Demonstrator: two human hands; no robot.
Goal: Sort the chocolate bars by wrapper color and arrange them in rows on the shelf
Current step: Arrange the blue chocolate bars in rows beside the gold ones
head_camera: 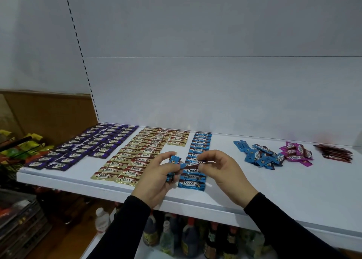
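Both hands over the shelf front edge, working one blue bar.

My left hand has its fingers curled round a small stack of blue bars and also pinches the left end of a single blue bar; my right hand pinches that bar's right end between thumb and fingertips. The bar sits just above the near end of the blue row. Purple rows lie far left, gold rows next to them. Loose blue pile, pink pile and red pile lie to the right, well apart from the rows. Bottles stand on the level below.
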